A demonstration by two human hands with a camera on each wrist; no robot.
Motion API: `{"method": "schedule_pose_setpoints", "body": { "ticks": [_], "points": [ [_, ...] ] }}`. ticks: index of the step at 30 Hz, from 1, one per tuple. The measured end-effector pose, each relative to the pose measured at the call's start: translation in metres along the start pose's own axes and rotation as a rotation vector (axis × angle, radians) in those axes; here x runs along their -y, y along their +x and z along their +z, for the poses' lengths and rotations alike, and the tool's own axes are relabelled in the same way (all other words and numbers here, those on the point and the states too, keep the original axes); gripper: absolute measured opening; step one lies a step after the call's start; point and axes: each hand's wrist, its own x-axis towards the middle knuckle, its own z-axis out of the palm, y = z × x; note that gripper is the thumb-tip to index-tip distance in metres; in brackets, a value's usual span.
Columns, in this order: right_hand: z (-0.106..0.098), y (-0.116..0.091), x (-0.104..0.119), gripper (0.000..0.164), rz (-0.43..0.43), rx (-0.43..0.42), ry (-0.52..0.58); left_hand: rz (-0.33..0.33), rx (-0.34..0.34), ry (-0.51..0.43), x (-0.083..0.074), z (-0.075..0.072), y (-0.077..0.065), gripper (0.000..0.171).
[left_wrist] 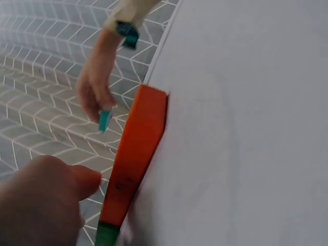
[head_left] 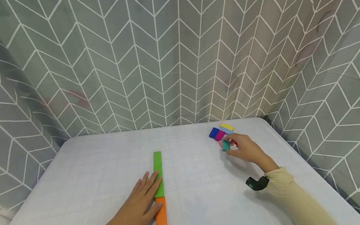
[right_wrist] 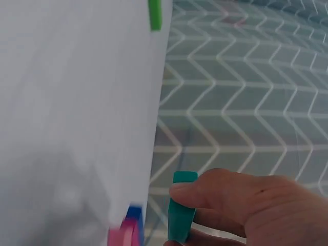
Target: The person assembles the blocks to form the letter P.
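My right hand (head_left: 246, 149) pinches a small teal block (head_left: 225, 146) between thumb and fingers, over a cluster of coloured blocks at the far right of the table. In the right wrist view the teal block (right_wrist: 180, 219) stands upright in the grip, the thumb across its face. My left hand (head_left: 138, 204) lies with fingers spread along a row of blocks, fingertips on the long green part (head_left: 157, 160) and thumb on the orange block (head_left: 161, 219). The orange block (left_wrist: 136, 148) meets the green end to end.
The cluster holds a dark blue block (head_left: 214, 133), a magenta block (head_left: 220, 135), a yellow block (head_left: 227, 127) and a light blue block (head_left: 226, 131). Pink and red pieces are partly hidden by the right hand. Patterned curtains (head_left: 177, 57) stand behind the white table (head_left: 102, 169).
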Motion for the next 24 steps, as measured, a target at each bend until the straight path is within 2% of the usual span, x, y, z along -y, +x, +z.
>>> {"method": "schedule_pose_setpoints", "body": {
  "ticks": [4,6,10,15,20,24],
  "points": [
    [0.018,0.028,0.028,0.038,-0.073,0.009,0.044,0.101,-0.093,0.027,-0.006,0.000,-0.003,0.066],
    [0.028,0.042,0.043,0.038,-0.099,0.028,0.061,0.132,-0.107,0.028,-0.008,0.001,-0.006,0.064],
    [0.047,0.069,0.071,0.040,-0.112,0.094,0.058,0.094,-0.046,0.004,-0.011,0.004,-0.009,0.062],
    [0.070,0.100,0.102,0.040,-0.154,0.119,0.033,0.026,0.037,-0.037,-0.012,0.005,-0.007,0.063],
    [0.098,0.128,0.122,0.039,-0.209,0.172,0.044,-0.011,0.085,-0.039,-0.012,0.006,-0.007,0.063],
    [0.116,0.145,0.131,0.037,-0.218,0.211,0.038,-0.026,0.103,-0.039,-0.011,0.009,-0.007,0.063]
  ]
}}
